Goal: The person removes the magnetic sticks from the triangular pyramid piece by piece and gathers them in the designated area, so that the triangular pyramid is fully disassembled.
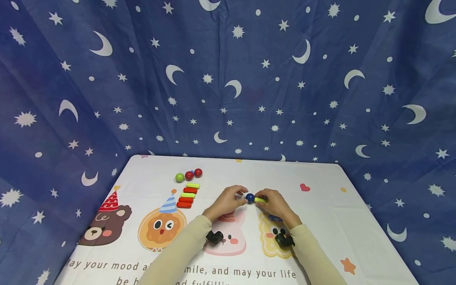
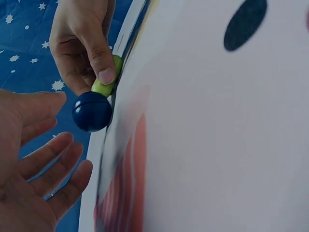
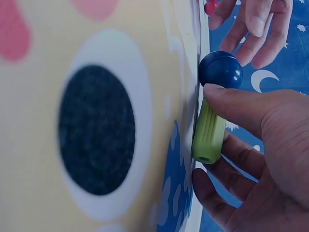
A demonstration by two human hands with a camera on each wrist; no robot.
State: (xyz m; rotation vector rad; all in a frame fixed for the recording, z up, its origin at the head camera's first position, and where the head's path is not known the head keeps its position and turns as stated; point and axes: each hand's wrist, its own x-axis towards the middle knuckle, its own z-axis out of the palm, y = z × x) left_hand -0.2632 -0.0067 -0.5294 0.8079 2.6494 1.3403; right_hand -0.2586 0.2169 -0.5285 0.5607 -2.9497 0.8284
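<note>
My right hand (image 1: 273, 202) pinches a yellow-green stick (image 3: 208, 133) with ridged sides between thumb and fingers. At the stick's far end sits a dark blue ball (image 1: 250, 198), touching it; whether the two are joined I cannot tell. My left hand (image 1: 229, 201) is just left of the ball, its fingers loosely extended and thumb apart from them. In the left wrist view a small gap separates these left fingertips (image 2: 86, 166) from the blue ball (image 2: 91, 111). The stick and ball are low over the white tablecloth or resting on it.
Left of my hands, several red sticks (image 1: 184, 205) and yellow-green sticks (image 1: 193, 185) lie in a column. Behind them are a green ball (image 1: 179, 177), two red balls (image 1: 198, 172) and a mostly hidden blue thing. A starry blue curtain (image 1: 249, 99) stands behind the printed tablecloth (image 1: 306, 217).
</note>
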